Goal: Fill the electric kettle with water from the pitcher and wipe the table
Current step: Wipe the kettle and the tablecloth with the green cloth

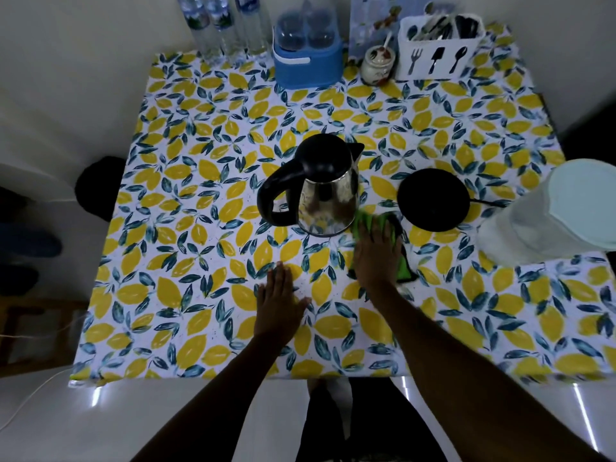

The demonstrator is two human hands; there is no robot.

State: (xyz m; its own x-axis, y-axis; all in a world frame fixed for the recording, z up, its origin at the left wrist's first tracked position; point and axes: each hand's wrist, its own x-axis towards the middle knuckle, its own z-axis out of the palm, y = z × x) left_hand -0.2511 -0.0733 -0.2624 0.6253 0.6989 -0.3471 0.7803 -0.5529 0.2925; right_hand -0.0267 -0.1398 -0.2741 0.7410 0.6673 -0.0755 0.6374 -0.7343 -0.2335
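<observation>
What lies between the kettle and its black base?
In the head view, the green cloth under the right hand lies between kettle and base.

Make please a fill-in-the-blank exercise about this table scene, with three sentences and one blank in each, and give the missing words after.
1. The right hand presses a ____ cloth flat on the table.
2. The kettle stands off its round black base, with its lid ____.
3. The left hand lies ____ on the table, holding nothing.

Missing words: green; closed; flat
</observation>
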